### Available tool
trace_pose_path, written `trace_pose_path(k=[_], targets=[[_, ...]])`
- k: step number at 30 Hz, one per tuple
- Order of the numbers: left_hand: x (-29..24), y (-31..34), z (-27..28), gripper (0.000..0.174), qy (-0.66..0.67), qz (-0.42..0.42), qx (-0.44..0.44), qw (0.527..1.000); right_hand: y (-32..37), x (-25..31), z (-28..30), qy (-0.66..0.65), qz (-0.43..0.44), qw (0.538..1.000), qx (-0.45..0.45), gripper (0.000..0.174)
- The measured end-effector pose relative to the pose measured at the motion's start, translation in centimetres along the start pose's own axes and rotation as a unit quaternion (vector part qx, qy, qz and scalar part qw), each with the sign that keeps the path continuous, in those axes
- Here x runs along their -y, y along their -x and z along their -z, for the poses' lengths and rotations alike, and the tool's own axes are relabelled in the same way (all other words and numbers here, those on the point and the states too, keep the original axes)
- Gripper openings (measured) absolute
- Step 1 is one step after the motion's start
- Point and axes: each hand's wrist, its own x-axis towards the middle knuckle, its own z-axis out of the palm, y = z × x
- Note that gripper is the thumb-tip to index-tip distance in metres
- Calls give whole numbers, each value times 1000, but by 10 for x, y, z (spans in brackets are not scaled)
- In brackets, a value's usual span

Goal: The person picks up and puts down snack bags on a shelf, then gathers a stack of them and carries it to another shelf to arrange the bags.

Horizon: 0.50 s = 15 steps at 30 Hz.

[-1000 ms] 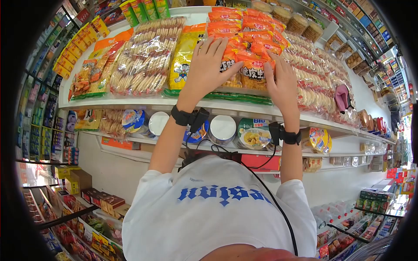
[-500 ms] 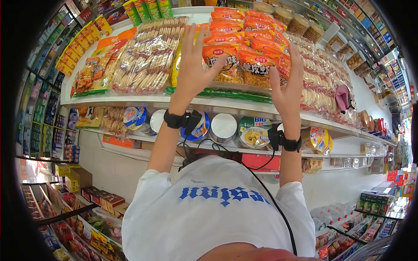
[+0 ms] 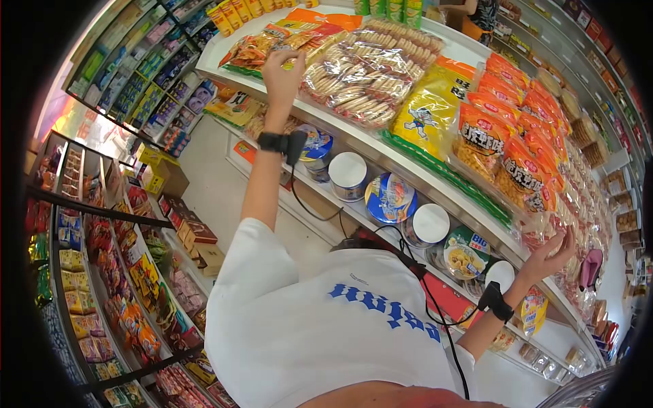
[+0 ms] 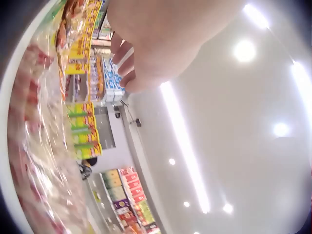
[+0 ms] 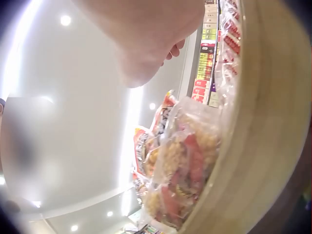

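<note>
My left hand [image 3: 283,73] hovers at the front edge of the shelf's left end, beside orange-and-yellow snack bags [image 3: 272,46]. Its fingers bend loosely, and nothing shows between them in the left wrist view. Right of it lies a large clear bag of stacked round crackers [image 3: 360,75], then a yellow bag with a cartoon figure [image 3: 427,109]. My right hand [image 3: 548,258], fingers loosely spread and without a thing in them, is by the shelf's front edge near clear packs of crackers [image 3: 578,211]. Orange snack bags [image 3: 484,139] stand in rows up and left of that hand.
Round tubs and instant noodle bowls [image 3: 391,197] fill the lower shelf [image 3: 320,187]. A pink item [image 3: 590,268] hangs at the right end. Green cans [image 3: 396,9] stand at the back. Slanted racks of packets [image 3: 129,272] line the left side. A cable [image 3: 442,340] runs down the shirt.
Both hands have left the orange snack bags and spread far apart, left hand to the left end, right hand to the right. The head view has turned left and tilted.
</note>
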Motion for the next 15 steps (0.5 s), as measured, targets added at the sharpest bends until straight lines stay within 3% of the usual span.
trace_pose_path(k=[3, 4, 7, 10, 15], targets=[[54, -25, 4, 36, -103, 47, 9, 994, 7, -17, -3, 39, 7, 999, 10, 34], [72, -33, 4, 61, -121, 45, 31, 991, 9, -20, -7, 46, 14, 999, 3, 34], [154, -55, -13, 84, -294, 14, 24, 955, 14, -26, -12, 69, 33, 997, -11, 33], [173, -75, -17, 102, -321, 12, 119, 940, 15, -26, -15, 88, 46, 995, -13, 33], [202, -98, -42, 107, -324, -2, 247, 913, 15, -28, -18, 76, 29, 997, -12, 32]])
